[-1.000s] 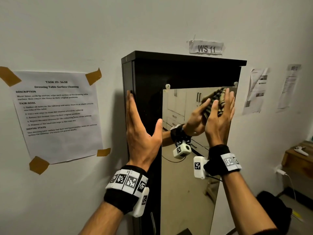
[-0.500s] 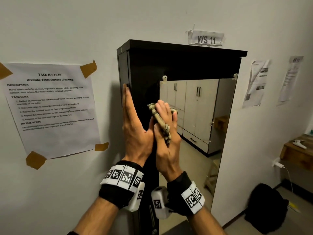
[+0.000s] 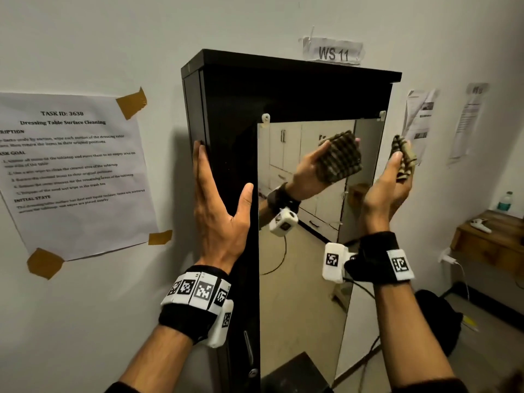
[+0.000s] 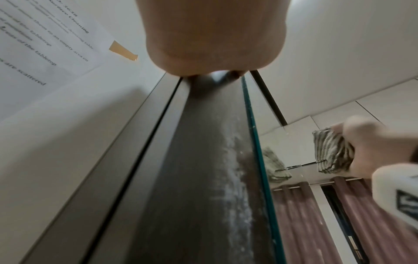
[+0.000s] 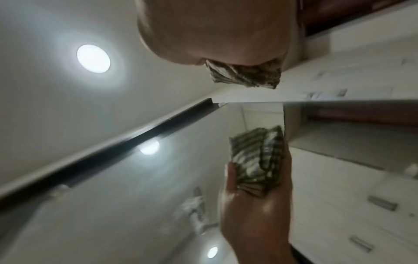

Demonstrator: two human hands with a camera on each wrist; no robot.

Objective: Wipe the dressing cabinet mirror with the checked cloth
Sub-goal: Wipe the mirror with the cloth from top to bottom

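Observation:
A tall black dressing cabinet (image 3: 283, 89) stands against the wall with a long mirror (image 3: 300, 265) on its front. My left hand (image 3: 219, 211) lies flat on the cabinet's left edge, fingers straight and thumb spread. My right hand (image 3: 392, 182) holds the folded checked cloth (image 3: 404, 158) at the mirror's upper right edge. The right wrist view shows the cloth (image 5: 244, 75) a little off the glass (image 5: 135, 196), with its reflection below. In the left wrist view the cloth (image 4: 330, 151) shows at the right, beside the dusty cabinet strip (image 4: 192, 160).
A taped task sheet (image 3: 73, 177) hangs on the wall to the left, more papers (image 3: 419, 123) to the right. A wooden shelf (image 3: 487, 239) with a white controller and a bottle (image 3: 506, 201) stands at the right. A black bag (image 3: 436, 321) lies on the floor below.
My right hand swept the cloth from the mirror's upper right to its left edge, then back to the right edge. The left hand stayed on the cabinet.

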